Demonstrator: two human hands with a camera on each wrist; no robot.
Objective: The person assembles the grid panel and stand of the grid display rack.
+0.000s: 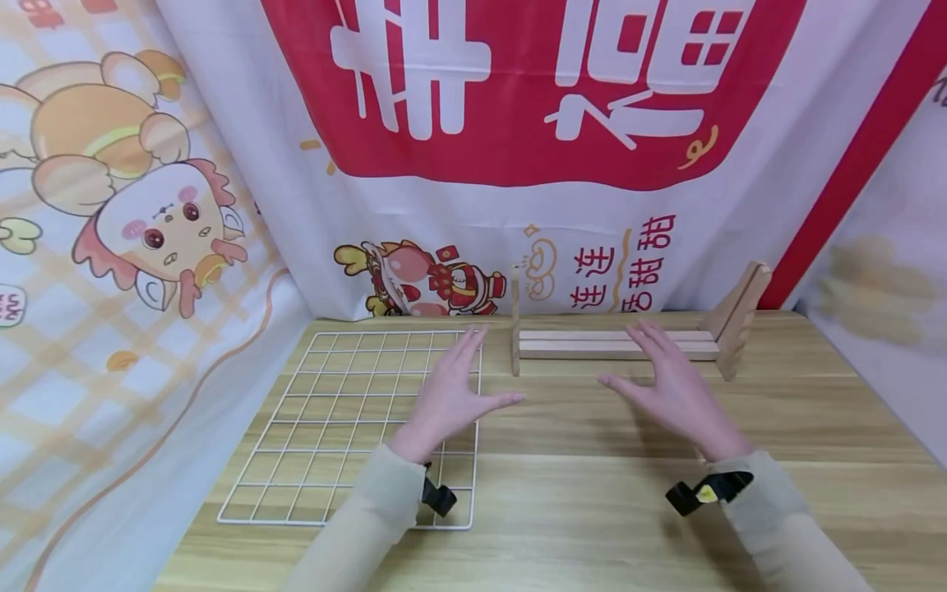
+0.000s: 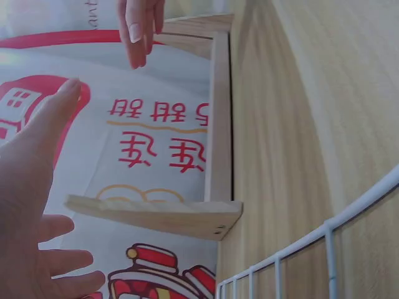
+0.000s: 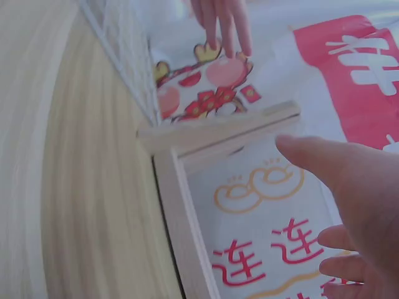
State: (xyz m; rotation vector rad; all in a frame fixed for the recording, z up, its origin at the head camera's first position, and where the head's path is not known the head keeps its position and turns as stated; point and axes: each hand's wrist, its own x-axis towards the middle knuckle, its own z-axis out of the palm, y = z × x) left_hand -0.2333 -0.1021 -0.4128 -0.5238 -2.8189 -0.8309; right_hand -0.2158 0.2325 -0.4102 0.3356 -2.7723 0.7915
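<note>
A wooden rack [image 1: 617,345] stands at the back of the table, with an upright end panel at each side and a long bar between them. My left hand [image 1: 451,399], fingers extended and thumb spread, hovers over the right part of a white wire grid [image 1: 348,423], left of the rack. To the right, my right hand [image 1: 676,395] reaches toward the rack's right half with its fingers straight and thumb out; its fingertips overlap the bar in the head view. Both palms face inward and nothing is held. In the left wrist view the rack's near end panel [image 2: 156,215] shows two small holes.
The wood-grain table [image 1: 570,510] runs up to a white and red printed cloth [image 1: 518,205] hanging behind it. Another cloth with cartoon animals [image 1: 148,205] hangs along the left. Black wrist cameras [image 1: 439,496] are strapped on both wrists.
</note>
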